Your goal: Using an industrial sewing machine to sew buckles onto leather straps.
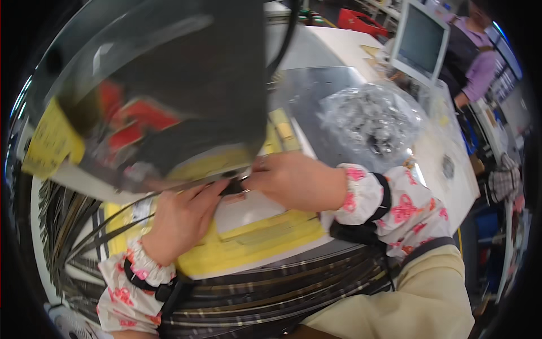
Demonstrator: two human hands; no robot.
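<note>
My left hand (183,220) is closed, its thumb and fingers pinching the end of a narrow black strip (116,231) that runs in from the left. My right hand (296,181) meets it from the right, fingertips pinched on a small shiny metal piece (245,177) at the strip's end. The fingers partly hide both, so the piece's exact kind does not show. Both hands work at the lower edge of a large dark machine with a clear, reflecting shield (186,85). Beneath them is a worktop covered with yellow tape (271,234).
Bundles of long dark strips (265,294) lie across my front and at the left. A clear plastic bag of small silvery parts (375,121) rests on the metal plate (305,93). Behind stand a monitor (420,42), a red bin (361,22) and a person in a purple sleeve (480,73).
</note>
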